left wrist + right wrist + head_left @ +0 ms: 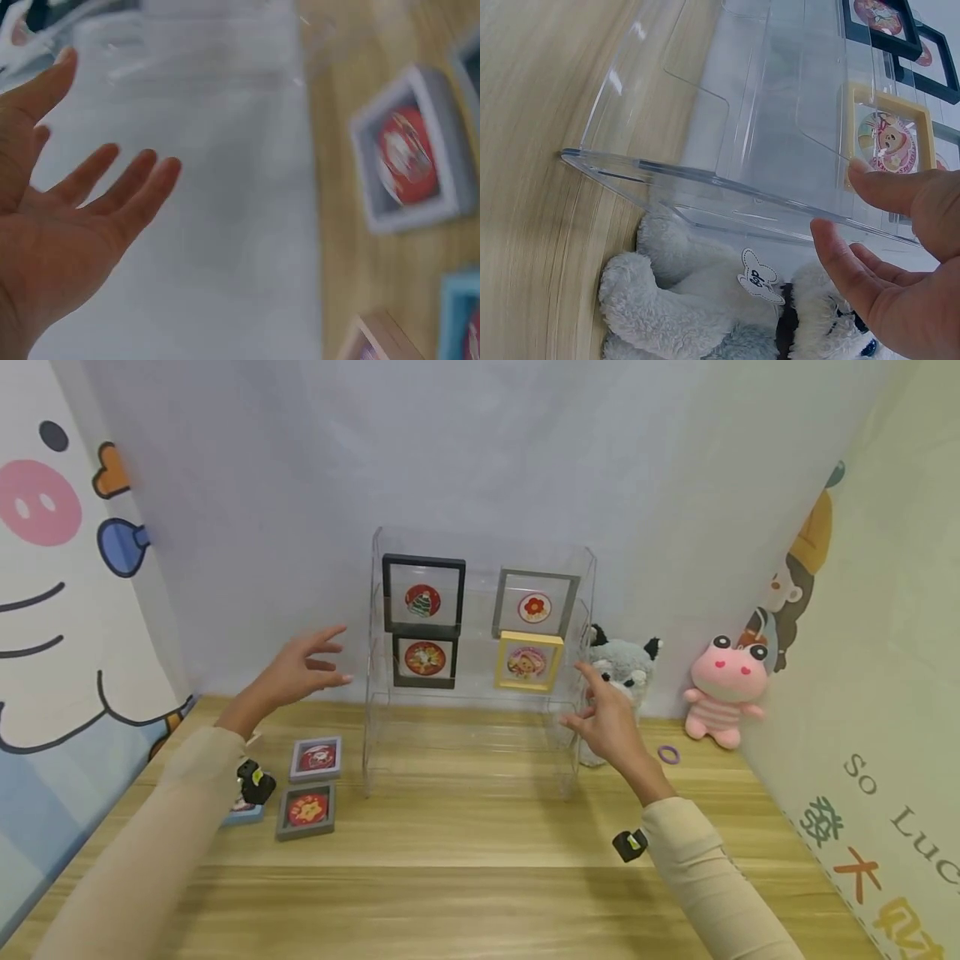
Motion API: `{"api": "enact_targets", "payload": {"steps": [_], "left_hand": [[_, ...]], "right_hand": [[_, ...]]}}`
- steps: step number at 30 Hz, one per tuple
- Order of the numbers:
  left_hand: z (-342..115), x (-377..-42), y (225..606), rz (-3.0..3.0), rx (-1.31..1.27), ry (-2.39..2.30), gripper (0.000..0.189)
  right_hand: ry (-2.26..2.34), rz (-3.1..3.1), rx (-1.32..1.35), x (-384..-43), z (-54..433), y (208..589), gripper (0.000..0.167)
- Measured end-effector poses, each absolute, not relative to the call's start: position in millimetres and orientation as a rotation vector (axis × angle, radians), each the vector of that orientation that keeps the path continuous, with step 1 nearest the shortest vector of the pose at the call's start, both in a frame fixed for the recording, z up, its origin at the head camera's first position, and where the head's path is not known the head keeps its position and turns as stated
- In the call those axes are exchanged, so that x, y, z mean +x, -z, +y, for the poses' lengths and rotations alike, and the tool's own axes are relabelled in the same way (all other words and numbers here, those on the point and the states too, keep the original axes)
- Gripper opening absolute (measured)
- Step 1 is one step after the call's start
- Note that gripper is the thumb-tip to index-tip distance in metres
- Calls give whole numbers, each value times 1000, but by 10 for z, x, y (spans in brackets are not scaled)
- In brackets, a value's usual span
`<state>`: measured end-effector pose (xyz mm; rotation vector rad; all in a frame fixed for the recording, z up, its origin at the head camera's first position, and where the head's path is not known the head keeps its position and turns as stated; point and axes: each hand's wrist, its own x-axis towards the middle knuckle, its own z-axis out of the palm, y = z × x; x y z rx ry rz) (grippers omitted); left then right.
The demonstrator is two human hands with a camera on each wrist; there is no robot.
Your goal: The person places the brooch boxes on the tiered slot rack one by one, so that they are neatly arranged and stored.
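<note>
Left hand [300,668] is hovering off the left side of the clear stand [477,664], fingers spread loosely apart, while the right hand [609,714] is hanging by its right edge near the yellow frame [528,662], thumb and index apart, can't tell if it's touching the plastic. That yellow one's sitting below a grey frame [536,603], two black frames [423,631] are standing to their left, and a lilac frame [316,759] is lying on the wooden table [450,893].

On the table [480,893] I see a clear rack [465,748] holding four frames [424,597], loose frames [316,758] left, and a grey toy [626,662], pink toy [726,689] and ring [669,764] far right.
</note>
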<state>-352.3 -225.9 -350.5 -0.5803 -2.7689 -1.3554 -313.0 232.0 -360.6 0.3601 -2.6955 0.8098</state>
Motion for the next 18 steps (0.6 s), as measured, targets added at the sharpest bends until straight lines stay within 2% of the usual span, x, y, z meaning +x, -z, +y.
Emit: {"api": "enact_targets", "payload": {"steps": [8,18], "left_hand": [[-2583,-3429,3932,-3158,-717,1174,78],[-2584,-3333,4177,-3293,-767,993,82]], "right_hand": [[-820,-2690,365,-3120,2314,3609,84],[-819,-2699,352,-3118,2313,3611,83]]}}
